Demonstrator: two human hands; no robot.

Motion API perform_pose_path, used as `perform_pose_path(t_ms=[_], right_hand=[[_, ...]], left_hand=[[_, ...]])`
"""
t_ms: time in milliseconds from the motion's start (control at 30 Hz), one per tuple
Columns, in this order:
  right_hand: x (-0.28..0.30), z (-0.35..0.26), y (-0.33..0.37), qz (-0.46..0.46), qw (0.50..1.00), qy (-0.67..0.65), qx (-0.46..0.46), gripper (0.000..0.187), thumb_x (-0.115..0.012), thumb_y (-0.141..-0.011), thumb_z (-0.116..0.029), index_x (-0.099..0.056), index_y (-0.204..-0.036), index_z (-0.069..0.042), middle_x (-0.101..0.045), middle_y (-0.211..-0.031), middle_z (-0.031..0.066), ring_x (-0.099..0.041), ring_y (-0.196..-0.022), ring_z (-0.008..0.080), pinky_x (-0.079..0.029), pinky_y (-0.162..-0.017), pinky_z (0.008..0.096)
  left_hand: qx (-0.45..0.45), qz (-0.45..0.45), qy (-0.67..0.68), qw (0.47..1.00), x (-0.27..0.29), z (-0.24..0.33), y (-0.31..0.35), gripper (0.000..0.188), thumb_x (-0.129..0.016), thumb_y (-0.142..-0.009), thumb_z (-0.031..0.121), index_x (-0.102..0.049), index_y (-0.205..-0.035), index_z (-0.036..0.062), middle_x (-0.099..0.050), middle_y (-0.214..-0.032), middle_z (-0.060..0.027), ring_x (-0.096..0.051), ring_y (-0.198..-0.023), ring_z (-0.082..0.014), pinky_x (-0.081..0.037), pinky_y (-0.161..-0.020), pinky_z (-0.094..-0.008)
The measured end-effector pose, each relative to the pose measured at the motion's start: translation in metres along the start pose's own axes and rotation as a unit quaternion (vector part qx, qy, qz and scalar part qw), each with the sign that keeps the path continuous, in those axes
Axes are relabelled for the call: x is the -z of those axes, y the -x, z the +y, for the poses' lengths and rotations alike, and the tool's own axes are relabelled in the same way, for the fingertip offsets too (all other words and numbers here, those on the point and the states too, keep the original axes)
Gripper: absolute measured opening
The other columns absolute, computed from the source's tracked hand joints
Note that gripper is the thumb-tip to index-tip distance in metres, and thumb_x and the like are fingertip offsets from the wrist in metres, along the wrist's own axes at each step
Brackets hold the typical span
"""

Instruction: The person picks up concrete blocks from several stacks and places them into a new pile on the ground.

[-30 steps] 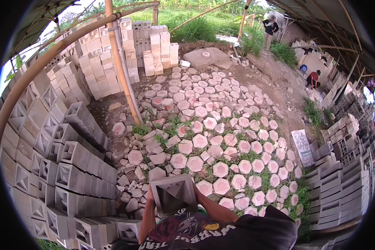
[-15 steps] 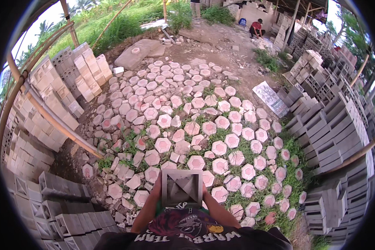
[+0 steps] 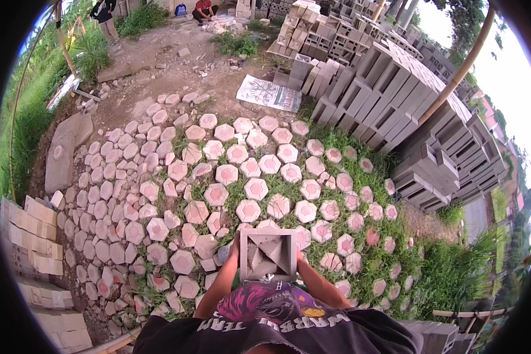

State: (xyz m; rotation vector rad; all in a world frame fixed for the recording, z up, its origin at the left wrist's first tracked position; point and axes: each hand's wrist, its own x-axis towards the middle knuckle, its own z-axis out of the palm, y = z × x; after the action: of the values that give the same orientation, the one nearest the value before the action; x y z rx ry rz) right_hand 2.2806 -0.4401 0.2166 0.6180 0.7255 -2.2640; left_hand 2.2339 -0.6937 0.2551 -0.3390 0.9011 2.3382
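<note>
Close in front of my shirt I carry a square grey concrete vent block (image 3: 269, 235), its recessed face divided into slanting triangular facets. My left hand (image 3: 235, 246) grips its left side and my right hand (image 3: 301, 258) its right side. Both sets of fingers are partly hidden by the block, but they are closed on it. Beneath it spreads a path of hexagonal pavers (image 3: 255, 189) with pinkish centres, grass growing between many of them.
Tall stacks of grey concrete blocks (image 3: 371, 88) stand ahead to the right. Pale blocks (image 3: 32, 236) are piled at the left. A printed sheet (image 3: 268, 93) lies on the dirt. One person (image 3: 203, 10) crouches far off; another person (image 3: 105, 17) stands at the far left.
My view has swung to the right, so the right-hand block stacks now sit nearer the middle and the left ones have slid toward the edge. The vent block stays in both hands.
</note>
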Motion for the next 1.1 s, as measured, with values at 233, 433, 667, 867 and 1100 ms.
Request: perform_pose_path(t_ms=[233,433,667,867,1100], right_hand=[[-0.049,-0.031,-0.127,0.031,0.998,0.046,-0.014,0.063,-0.029,-0.093,-0.056,-0.046,-0.132,-0.01,-0.058,-0.12,0.0093,-0.059,-0.101,0.0232,-0.048,-0.09,0.0362],[-0.117,-0.065,-0.173,0.029,0.995,0.042,-0.083,0.066,-0.031,-0.092,-0.058,-0.042,-0.136,-0.011,-0.052,-0.13,0.0106,-0.053,-0.114,0.0279,-0.04,-0.1,0.0417],[-0.166,-0.191,-0.274,0.069,0.975,0.204,-0.06,0.074,-0.025,-0.088,-0.068,-0.042,-0.137,-0.014,-0.052,-0.128,0.0075,-0.054,-0.108,0.021,-0.043,-0.094,0.0336],[-0.227,-0.36,-0.308,0.008,0.989,0.089,-0.115,0.067,-0.034,-0.09,-0.061,-0.046,-0.133,-0.01,-0.058,-0.121,0.0107,-0.061,-0.1,0.0254,-0.049,-0.088,0.0384],[-0.148,-0.464,-0.363,-0.016,0.996,-0.067,0.054,0.057,-0.035,-0.095,-0.045,-0.043,-0.133,-0.003,-0.055,-0.123,0.0137,-0.058,-0.107,0.0274,-0.046,-0.095,0.0409]], left_hand=[[0.021,0.067,-0.02,0.997,0.008,0.128,-0.025,0.076,-0.025,-0.089,0.065,-0.043,-0.134,0.0068,-0.052,-0.128,-0.0138,-0.052,-0.112,-0.0323,-0.041,-0.097,-0.0462],[0.018,0.151,-0.034,0.988,0.027,0.187,-0.046,0.074,-0.026,-0.089,0.063,-0.043,-0.133,0.0061,-0.052,-0.127,-0.0136,-0.053,-0.112,-0.0312,-0.041,-0.097,-0.0451],[0.003,0.201,-0.061,0.978,0.004,0.264,-0.157,0.073,-0.027,-0.09,0.061,-0.044,-0.132,0.0053,-0.052,-0.127,-0.0135,-0.053,-0.111,-0.03,-0.042,-0.096,-0.0438],[-0.007,0.229,-0.088,0.97,-0.051,0.335,-0.269,0.071,-0.029,-0.09,0.06,-0.045,-0.132,0.0046,-0.053,-0.126,-0.0133,-0.054,-0.11,-0.0289,-0.042,-0.096,-0.0427],[0.047,0.157,-0.104,0.981,-0.155,0.4,-0.425,0.069,-0.03,-0.091,0.058,-0.045,-0.131,0.0037,-0.053,-0.126,-0.0131,-0.054,-0.109,-0.0276,-0.042,-0.096,-0.0414]])
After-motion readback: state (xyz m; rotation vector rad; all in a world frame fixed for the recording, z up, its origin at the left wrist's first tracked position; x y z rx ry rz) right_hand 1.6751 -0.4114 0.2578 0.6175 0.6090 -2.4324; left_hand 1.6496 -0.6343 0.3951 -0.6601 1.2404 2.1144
